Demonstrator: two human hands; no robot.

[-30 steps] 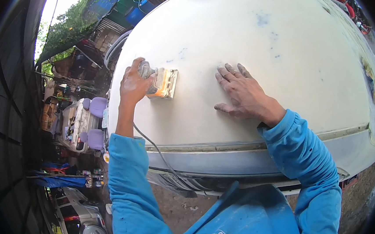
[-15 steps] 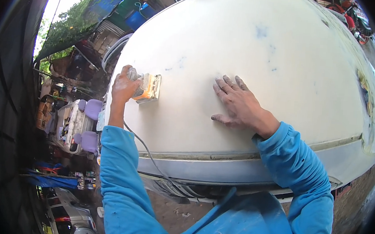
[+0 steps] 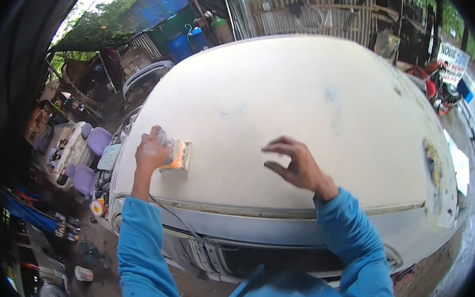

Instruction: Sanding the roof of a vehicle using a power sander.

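A vehicle's pale, dusty roof [image 3: 264, 89] spreads out in front of me, with a few bluish patches on its far half. Near its left side, my left hand [image 3: 151, 150] is wrapped round an orange electric sander [image 3: 179, 156], whose flat pad rests on the roof. Dust coats that hand and the tool. From the sander, a grey cord [image 3: 179, 217] runs down over the roof's near edge. My right hand [image 3: 298, 165] is held just over the middle of the roof, thumb and fingers apart, with nothing in it.
A grooved channel [image 3: 227, 209] runs along the roof's near edge, above the side windows. Purple seats [image 3: 98, 141] and clutter stand on the ground at left, beside a white tub [image 3: 83, 274]. Far right, a red motorcycle [image 3: 430, 91] is parked near a sign.
My right hand has lifted from lying flat on the roof, its fingers now curved. The sander stays in my left hand. The view has tilted up, showing more of the background.
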